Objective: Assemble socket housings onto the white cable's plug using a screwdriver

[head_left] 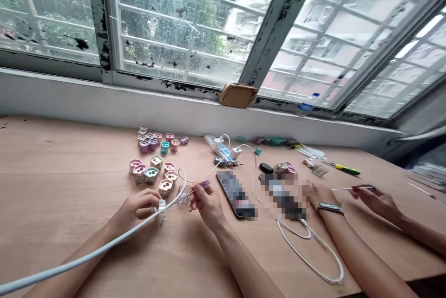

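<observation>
My left hand (139, 207) is closed on a small whitish plastic piece (160, 205), perhaps a pencil sharpener part; the fingers hide some of it. My right hand (209, 206) grips a slim screwdriver (206, 184) by its purple handle, its thin shaft pointing left toward that piece. Between the hands lies a clear plastic case (183, 198). A small metal strip (163, 222) rests just below the left fingertips. Beyond them stand several two-holed pencil sharpeners (151, 175) in pink, white, teal and purple. A white cable (104, 248) crosses in front of my left forearm.
A power strip (223, 150) with plugged-in chargers lies near the wall. Two phones sit to the right, one a black phone (235, 196), beside a looped white cable (310, 261). At the right, a co-worker's hands (378, 203) hold a thin tool. A yellow-green screwdriver (344, 169) lies behind.
</observation>
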`<state>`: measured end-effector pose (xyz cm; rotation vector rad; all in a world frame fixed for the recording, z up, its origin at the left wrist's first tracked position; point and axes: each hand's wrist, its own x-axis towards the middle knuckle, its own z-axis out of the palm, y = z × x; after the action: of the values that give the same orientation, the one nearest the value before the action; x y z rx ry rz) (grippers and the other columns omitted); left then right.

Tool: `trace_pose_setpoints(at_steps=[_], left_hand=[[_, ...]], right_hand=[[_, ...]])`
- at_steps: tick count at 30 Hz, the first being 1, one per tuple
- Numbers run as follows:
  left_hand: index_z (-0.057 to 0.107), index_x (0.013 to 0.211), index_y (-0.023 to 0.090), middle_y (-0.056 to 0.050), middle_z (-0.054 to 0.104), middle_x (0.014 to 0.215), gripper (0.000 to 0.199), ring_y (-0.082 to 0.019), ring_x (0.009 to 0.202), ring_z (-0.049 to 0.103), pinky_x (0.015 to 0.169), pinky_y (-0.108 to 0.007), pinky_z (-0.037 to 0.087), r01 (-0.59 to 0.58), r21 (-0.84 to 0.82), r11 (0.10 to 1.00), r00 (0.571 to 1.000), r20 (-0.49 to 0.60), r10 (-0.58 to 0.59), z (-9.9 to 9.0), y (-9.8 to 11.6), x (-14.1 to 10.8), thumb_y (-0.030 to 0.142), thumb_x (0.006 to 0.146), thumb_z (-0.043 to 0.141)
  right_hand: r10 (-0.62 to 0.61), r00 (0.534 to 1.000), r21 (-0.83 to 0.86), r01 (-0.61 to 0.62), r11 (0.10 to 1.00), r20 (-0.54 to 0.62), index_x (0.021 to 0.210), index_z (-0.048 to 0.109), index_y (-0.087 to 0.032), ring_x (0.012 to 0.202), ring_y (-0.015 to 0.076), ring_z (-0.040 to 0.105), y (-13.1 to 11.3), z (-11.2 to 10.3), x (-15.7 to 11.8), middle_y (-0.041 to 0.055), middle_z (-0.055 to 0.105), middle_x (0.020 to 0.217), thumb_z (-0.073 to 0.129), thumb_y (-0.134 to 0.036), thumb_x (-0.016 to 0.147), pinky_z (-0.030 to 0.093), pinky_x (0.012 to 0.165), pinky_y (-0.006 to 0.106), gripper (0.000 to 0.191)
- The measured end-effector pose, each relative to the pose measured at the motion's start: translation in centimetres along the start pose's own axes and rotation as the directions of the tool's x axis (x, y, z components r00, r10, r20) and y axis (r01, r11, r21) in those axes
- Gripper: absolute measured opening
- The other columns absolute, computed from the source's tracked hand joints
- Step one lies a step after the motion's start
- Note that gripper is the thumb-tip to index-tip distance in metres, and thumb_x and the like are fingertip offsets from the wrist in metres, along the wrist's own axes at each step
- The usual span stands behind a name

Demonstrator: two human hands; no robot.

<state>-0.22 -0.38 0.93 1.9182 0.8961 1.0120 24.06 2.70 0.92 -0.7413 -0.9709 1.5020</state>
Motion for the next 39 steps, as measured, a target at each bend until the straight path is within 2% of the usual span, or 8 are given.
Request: trace_pose_setpoints(at_steps=[4, 8, 12, 19, 23, 28, 35, 39], left_hand=[[0.071, 0.095, 0.019, -0.011, 0.065, 0.114, 0.011, -0.024, 0.107, 0.067, 0.080, -0.029, 0.064, 0.025, -0.016, 1.000, 0.998, -0.052, -0.026, -0.1, -0.8, -0.1, 0.027, 0.089, 0.066], [0.068, 0.090, 0.018, -0.011, 0.063, 0.113, 0.014, -0.023, 0.110, 0.065, 0.083, -0.032, 0.065, 0.048, -0.069, 0.996, 0.994, -0.090, -0.055, -0.2, -0.4, -0.1, 0.032, 0.089, 0.067], [0.067, 0.089, 0.016, -0.011, 0.063, 0.110, 0.016, -0.021, 0.107, 0.064, 0.079, -0.030, 0.065, 0.065, -0.057, 0.996, 0.990, -0.118, -0.071, -0.2, 0.0, 0.0, 0.032, 0.088, 0.069], [0.065, 0.090, 0.016, -0.009, 0.061, 0.112, 0.013, -0.021, 0.106, 0.064, 0.081, -0.032, 0.065, 0.085, -0.058, 0.995, 0.987, -0.129, -0.092, -0.4, -0.5, -0.1, 0.029, 0.087, 0.069], [0.064, 0.090, 0.017, -0.009, 0.061, 0.112, 0.009, -0.020, 0.105, 0.064, 0.080, -0.029, 0.065, 0.091, -0.035, 0.995, 0.989, -0.116, -0.095, -0.6, -0.7, 0.0, 0.026, 0.088, 0.067], [0.065, 0.090, 0.018, -0.010, 0.061, 0.111, 0.007, -0.021, 0.106, 0.064, 0.077, -0.028, 0.064, 0.070, -0.048, 0.996, 0.993, -0.093, -0.074, -0.4, -0.4, 0.0, 0.024, 0.088, 0.067], [0.067, 0.089, 0.017, -0.011, 0.067, 0.105, 0.002, -0.020, 0.099, 0.067, 0.082, -0.029, 0.060, -0.107, 0.091, 0.990, 0.989, -0.096, 0.116, -0.2, 0.8, 0.2, 0.018, 0.088, 0.066], [0.067, 0.091, 0.017, -0.011, 0.068, 0.106, 0.003, -0.020, 0.099, 0.068, 0.081, -0.028, 0.058, -0.126, 0.101, 0.987, 0.987, -0.087, 0.135, -0.2, 0.9, 0.2, 0.018, 0.089, 0.066]], right_hand=[[0.070, 0.996, -0.002, -0.070, 0.998, 0.054, 0.080, 0.064, -0.016, 0.040, 0.0098, 0.058, -0.2, -0.3, 0.0, -0.0011, 0.067, 0.057, 0.087, -0.049, 0.073, 0.056, 0.043, 0.022, 0.041], [0.115, 0.990, -0.010, -0.114, 0.993, 0.086, 0.084, 0.065, -0.016, 0.047, 0.0110, 0.062, -0.6, -0.2, -0.1, -0.0008, 0.068, 0.060, 0.087, -0.043, 0.073, 0.059, 0.047, 0.023, 0.036], [0.144, 0.977, -0.007, -0.144, 0.989, 0.154, 0.086, 0.069, -0.016, 0.053, 0.0114, 0.064, -1.1, -0.2, -0.2, -0.0002, 0.069, 0.064, 0.086, -0.038, 0.074, 0.061, 0.054, 0.024, 0.030], [0.215, 0.953, -0.015, -0.216, 0.976, 0.214, 0.087, 0.073, -0.016, 0.056, 0.0121, 0.064, -1.5, -0.3, -0.4, 0.0013, 0.070, 0.070, 0.085, -0.033, 0.072, 0.063, 0.062, 0.030, 0.026], [0.242, 0.938, -0.021, -0.244, 0.969, 0.250, 0.087, 0.073, -0.016, 0.062, 0.0127, 0.066, -1.9, -0.2, -0.6, 0.0016, 0.070, 0.072, 0.086, -0.030, 0.070, 0.062, 0.066, 0.029, 0.025], [0.203, 0.962, -0.045, -0.198, 0.979, 0.185, 0.087, 0.070, -0.018, 0.060, 0.0127, 0.066, -1.9, -0.1, -0.4, 0.0025, 0.073, 0.072, 0.087, -0.037, 0.073, 0.059, 0.061, 0.026, 0.029], [0.128, 0.989, -0.092, -0.121, 0.988, 0.077, 0.078, 0.068, -0.017, 0.051, 0.0121, 0.065, -1.3, 0.1, -0.3, 0.0045, 0.075, 0.068, 0.087, -0.050, 0.073, 0.052, 0.052, 0.022, 0.039], [0.094, 0.993, -0.126, -0.086, 0.988, 0.064, 0.077, 0.066, -0.017, 0.050, 0.0121, 0.065, -1.2, 0.3, -0.5, 0.0044, 0.075, 0.066, 0.087, -0.053, 0.072, 0.052, 0.051, 0.022, 0.042]])
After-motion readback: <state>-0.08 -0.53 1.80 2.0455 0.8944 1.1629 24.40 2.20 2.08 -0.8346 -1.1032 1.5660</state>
